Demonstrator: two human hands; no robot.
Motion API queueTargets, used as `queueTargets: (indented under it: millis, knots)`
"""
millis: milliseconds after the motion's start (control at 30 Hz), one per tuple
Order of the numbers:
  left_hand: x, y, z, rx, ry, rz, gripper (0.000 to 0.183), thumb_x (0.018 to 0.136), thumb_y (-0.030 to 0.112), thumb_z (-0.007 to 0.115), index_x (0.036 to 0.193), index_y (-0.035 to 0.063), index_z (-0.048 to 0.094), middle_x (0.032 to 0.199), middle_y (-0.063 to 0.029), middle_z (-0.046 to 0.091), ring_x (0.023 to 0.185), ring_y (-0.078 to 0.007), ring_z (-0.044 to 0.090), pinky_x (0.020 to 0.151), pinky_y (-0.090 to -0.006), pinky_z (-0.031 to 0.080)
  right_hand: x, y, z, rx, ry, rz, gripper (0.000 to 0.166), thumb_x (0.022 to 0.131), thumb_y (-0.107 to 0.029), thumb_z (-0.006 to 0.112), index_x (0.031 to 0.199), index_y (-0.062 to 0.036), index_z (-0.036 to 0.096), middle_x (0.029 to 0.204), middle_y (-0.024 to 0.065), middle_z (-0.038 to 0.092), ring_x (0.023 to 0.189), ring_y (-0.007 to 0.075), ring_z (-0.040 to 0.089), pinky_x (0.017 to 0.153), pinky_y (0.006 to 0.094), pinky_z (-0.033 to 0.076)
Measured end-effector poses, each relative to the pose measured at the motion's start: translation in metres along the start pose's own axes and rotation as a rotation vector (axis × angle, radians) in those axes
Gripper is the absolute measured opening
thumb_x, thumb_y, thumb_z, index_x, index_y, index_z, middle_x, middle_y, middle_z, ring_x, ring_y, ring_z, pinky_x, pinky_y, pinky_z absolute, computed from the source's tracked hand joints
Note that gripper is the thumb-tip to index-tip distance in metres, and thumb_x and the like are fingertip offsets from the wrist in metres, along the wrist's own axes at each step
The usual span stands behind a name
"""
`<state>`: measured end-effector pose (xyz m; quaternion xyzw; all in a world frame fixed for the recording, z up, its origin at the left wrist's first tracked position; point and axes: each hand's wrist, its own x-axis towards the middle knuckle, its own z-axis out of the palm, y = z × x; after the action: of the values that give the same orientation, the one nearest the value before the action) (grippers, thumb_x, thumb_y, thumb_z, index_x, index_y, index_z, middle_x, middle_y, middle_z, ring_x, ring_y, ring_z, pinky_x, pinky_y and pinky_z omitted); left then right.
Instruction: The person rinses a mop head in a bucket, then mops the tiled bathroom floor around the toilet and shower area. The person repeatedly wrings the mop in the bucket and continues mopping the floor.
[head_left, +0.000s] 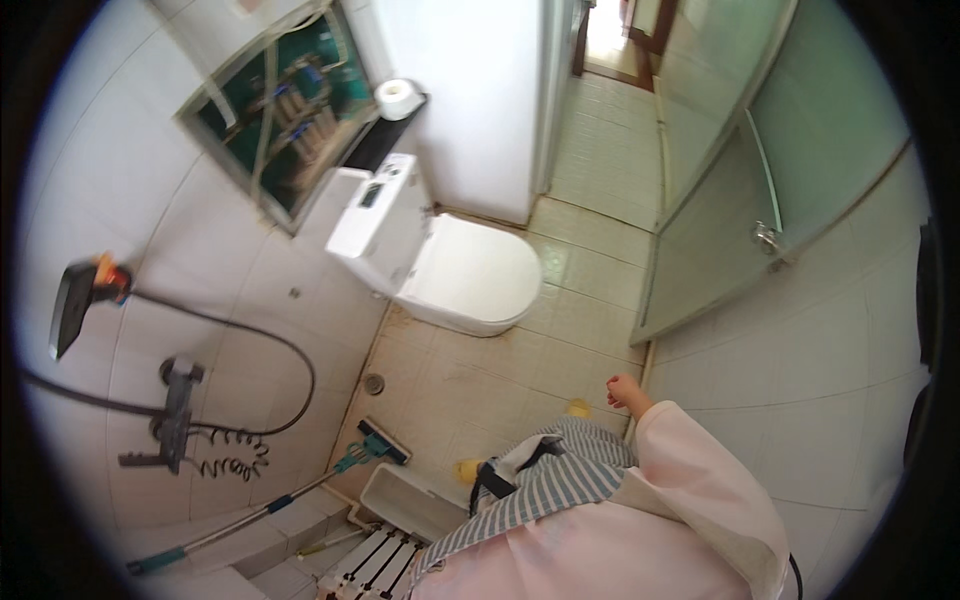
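My right hand (625, 393) hangs beside the tiled wall at the right, below the bottom corner of a frosted glass door (709, 247). Its fingers are curled in and I see nothing in them. My left hand is out of view. Before me is a white toilet (476, 274) with its lid down and a flush button on top of its tank (375, 214). A sponge mop (385, 441) with a teal and silver handle slants across the lower left. Close to my legs lies a long white plastic bin or trough (411, 499), partly hidden by striped cloth.
Shower fittings with a black hose (300, 352) project from the left wall. A recessed opening with pipes (300, 112) sits above the toilet tank, near a toilet paper roll (397, 99) on a black ledge. A round drain (373, 384) is in the tiled floor. A doorway lies at the far end.
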<state>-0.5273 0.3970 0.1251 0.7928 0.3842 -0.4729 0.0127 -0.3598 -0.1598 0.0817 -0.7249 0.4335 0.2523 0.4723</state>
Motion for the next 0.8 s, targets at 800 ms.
queueTargets:
  millis: [800]
  knots:
    - [0.007,0.335,-0.053,-0.101,-0.119,0.151,0.039,0.075,0.023,0.048,0.107,0.0011,0.050,0.106,-0.0226,0.049,0.100,-0.0354,0.047,0.086,-0.0427,0.037,0.197,-0.101,-0.198,0.135,-0.207,0.070,0.025,0.081,-0.014,0.047,0.103,-0.0040,0.053,0.076,0.0082,0.059,0.061,0.0176,0.059,0.049,0.0306,0.049]
